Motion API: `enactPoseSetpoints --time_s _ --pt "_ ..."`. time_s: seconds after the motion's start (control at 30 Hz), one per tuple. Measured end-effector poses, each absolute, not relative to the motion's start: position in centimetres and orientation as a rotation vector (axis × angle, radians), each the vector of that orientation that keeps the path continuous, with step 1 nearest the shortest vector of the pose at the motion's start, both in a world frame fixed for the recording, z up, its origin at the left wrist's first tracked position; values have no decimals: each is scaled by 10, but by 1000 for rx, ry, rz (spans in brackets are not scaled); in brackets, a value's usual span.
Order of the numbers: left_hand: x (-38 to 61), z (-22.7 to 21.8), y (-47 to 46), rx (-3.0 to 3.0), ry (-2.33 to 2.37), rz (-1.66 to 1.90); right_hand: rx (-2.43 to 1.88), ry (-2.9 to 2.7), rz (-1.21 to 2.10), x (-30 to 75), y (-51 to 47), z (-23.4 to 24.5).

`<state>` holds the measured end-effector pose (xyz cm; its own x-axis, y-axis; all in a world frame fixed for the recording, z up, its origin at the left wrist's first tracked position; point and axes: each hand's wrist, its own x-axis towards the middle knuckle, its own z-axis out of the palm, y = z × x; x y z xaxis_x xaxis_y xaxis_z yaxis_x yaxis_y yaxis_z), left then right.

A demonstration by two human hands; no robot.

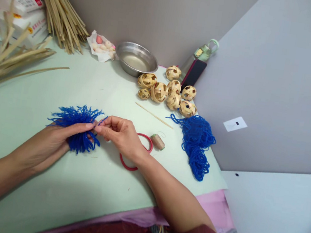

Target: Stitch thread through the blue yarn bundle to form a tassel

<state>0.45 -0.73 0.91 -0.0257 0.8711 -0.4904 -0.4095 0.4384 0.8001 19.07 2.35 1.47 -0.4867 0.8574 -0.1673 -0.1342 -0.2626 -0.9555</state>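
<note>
My left hand (53, 138) is closed around a bundle of cut blue yarn (76, 120), a tassel whose strands fan out left and above the fingers. My right hand (119, 134) pinches the tassel's end between thumb and fingers, right against the left fingertips, with a short blue strand sticking up. Both hands rest low over the pale green table (30, 94). A red ring (133, 165) lies partly under my right wrist. A small spool of tan thread (157, 141) lies just right of it.
A loose pile of blue yarn (198, 142) lies at the table's right edge. Several woven bamboo balls (166, 91) cluster behind it, beside a metal bowl (136, 59), a phone (194, 73) and a bottle (204, 52). Bamboo strips (60, 9) lie at back left. A thin stick (154, 115) lies mid-table.
</note>
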Motion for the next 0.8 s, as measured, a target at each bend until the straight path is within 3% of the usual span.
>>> enactPoseSetpoints --time_s 0.8 --pt "7 16 -10 539 1263 979 -971 -1289 1799 190 23 12"
